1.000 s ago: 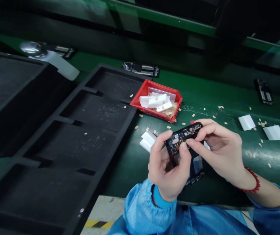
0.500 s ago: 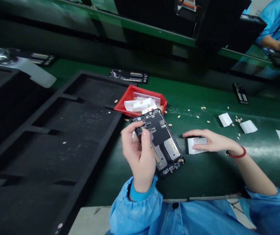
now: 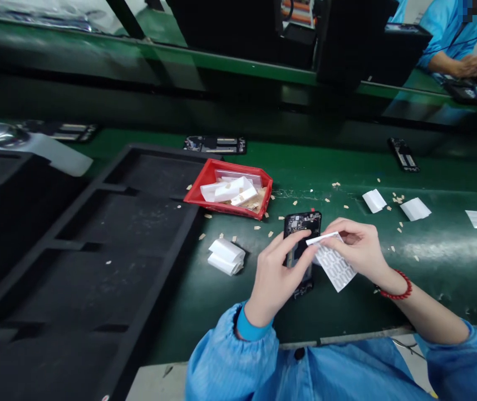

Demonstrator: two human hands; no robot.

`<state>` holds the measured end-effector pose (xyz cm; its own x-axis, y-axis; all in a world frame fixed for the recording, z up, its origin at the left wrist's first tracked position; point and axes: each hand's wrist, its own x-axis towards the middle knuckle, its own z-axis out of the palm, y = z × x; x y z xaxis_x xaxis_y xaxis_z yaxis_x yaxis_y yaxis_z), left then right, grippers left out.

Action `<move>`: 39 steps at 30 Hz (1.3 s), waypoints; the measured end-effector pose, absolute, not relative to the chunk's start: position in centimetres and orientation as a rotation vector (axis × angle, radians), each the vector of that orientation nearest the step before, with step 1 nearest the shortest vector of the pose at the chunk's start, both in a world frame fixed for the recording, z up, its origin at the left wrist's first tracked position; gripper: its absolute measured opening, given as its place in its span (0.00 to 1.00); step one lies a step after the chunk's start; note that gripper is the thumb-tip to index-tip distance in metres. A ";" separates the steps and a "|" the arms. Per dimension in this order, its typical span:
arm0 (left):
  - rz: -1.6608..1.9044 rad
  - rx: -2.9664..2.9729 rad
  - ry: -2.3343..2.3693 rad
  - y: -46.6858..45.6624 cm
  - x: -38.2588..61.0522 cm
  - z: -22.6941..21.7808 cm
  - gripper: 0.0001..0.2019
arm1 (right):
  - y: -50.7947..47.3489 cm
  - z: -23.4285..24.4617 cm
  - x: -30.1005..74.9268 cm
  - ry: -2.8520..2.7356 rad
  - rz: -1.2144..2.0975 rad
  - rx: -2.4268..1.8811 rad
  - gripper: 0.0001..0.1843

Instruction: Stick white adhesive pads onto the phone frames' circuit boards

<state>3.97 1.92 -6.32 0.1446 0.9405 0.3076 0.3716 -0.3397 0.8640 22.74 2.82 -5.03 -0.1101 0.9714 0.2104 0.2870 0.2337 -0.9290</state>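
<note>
A white sticker sheet (image 3: 337, 266) with rows of small grey stickers hangs tilted from my right hand (image 3: 359, 250), its thumb and fingers pinching the folded upper edge. My left hand (image 3: 278, 270) reaches in from the other side, with forefinger and thumb closed around the sheet's left corner; any single sticker there is too small to make out. Under both hands an opened phone (image 3: 295, 223) lies on the green bench, its circuit parts facing up. My left fingers and the sheet hide much of its middle.
A red bin (image 3: 227, 210) holds white paper scraps. Folded white papers (image 3: 226, 256) and small tan pieces (image 3: 257, 227) lie around it. A black compartment tray (image 3: 108, 239) fills the left. More opened phones (image 3: 215, 145) lie farther back. Across the bench a co-worker's hands (image 3: 474, 65) show.
My left hand has let go of the phone, which now lies on the bench farther right. My right hand has lifted the sticker sheet over it, and my left fingers have come to its corner.
</note>
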 end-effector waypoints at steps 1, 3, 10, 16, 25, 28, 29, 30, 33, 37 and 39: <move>1.188 1.827 1.232 1.9 4.1 -6.4 0.08 | 2.6 -5.1 22.5 -1.577 0.923 -1.205 0.08; 1.216 1.878 1.191 1.9 4.2 -6.5 0.06 | 2.5 -4.9 22.4 -1.588 0.921 -1.191 0.08; 1.211 1.981 1.161 2.0 4.0 -6.7 0.07 | 3.0 -3.1 24.7 -1.836 0.766 -1.132 0.06; 1.158 2.050 1.148 2.0 4.0 -6.9 0.07 | 4.1 -1.8 25.8 -2.260 0.492 -1.037 0.05; 1.095 1.987 1.233 2.2 4.2 -7.0 0.06 | 3.4 -0.6 26.4 -2.331 0.507 -1.006 0.06; 1.079 1.973 1.240 2.3 4.2 -7.0 0.06 | 3.5 -0.5 26.5 -2.284 0.561 -1.038 0.06; 1.075 1.971 1.240 2.3 4.2 -7.0 0.06 | 3.7 -0.7 26.5 -2.287 0.553 -1.037 0.05; 1.072 1.968 1.240 2.4 4.2 -7.0 0.06 | 3.9 -0.8 26.4 -2.298 0.536 -1.029 0.05; 1.060 1.963 1.234 2.4 4.1 -6.9 0.06 | 4.8 -1.4 26.3 -2.362 0.456 -0.985 0.03; 1.038 1.946 1.227 2.4 4.1 -6.8 0.07 | 5.3 -1.8 26.3 -2.451 0.395 -0.945 0.03; 1.022 1.931 1.234 2.4 4.2 -6.8 0.07 | 5.2 -1.6 26.3 -2.467 0.410 -0.925 0.04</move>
